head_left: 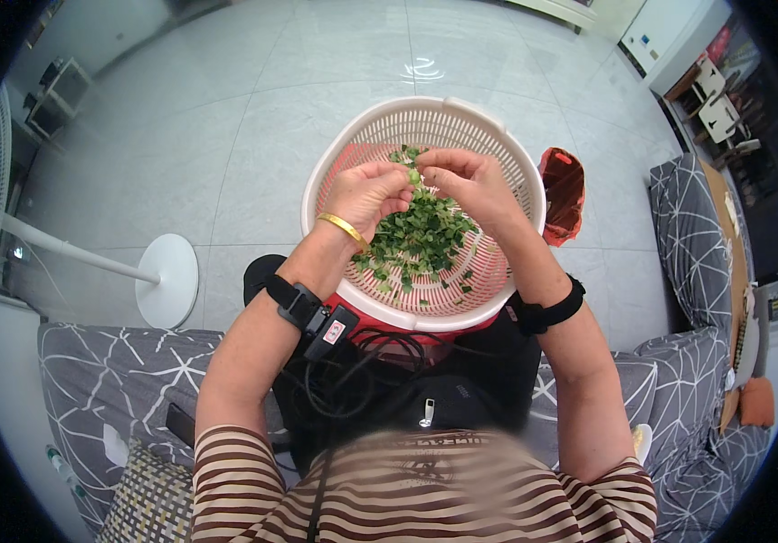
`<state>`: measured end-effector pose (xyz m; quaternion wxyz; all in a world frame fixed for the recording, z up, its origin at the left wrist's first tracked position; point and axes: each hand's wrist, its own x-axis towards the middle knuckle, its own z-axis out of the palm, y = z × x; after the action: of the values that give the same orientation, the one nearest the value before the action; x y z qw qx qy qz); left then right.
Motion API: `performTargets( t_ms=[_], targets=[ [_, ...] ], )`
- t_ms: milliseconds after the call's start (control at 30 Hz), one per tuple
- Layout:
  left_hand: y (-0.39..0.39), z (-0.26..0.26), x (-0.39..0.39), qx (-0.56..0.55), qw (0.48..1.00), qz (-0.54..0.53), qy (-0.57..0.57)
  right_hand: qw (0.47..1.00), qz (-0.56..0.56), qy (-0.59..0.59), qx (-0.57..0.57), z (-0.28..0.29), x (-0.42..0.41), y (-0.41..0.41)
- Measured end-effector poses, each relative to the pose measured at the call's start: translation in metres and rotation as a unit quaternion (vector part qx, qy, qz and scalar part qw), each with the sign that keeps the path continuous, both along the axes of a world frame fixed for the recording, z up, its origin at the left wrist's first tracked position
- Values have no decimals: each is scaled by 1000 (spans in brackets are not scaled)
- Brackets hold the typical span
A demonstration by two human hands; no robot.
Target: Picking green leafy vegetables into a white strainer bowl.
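My left hand, with a gold bangle at the wrist, pinches a small light-green plant piece between thumb and forefinger. Close beside it is my right hand, thumb and forefinger bent toward the same piece; whether they grip anything is hard to tell. Both hands are above a large off-white plastic basket with slotted walls. A loose heap of green leaves lies in it, with small bits scattered around the heap. Something red shows through the slots under the basket.
An open red plastic bag stands on the tiled floor right of the basket. A white pedestal fan is at the left. Black cables lie across the lap. The patterned grey sofa extends on both sides, with a checked cushion.
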<state>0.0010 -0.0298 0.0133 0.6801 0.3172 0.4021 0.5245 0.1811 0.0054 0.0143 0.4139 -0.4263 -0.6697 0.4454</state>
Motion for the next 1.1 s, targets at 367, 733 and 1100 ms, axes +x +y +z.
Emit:
performTargets(
  t_ms=[367,733,1100],
  targets=[
    [0,1,4,30,998,9,54,983,44,142,-104,7,-2,-4],
    [-1,-1,5,53,989,32,131,997,61,-3,-51,10,-2,-7],
    [-4,3,6,79,981,29,173,994,50,56,-81,11,-6,-10]
  ],
)
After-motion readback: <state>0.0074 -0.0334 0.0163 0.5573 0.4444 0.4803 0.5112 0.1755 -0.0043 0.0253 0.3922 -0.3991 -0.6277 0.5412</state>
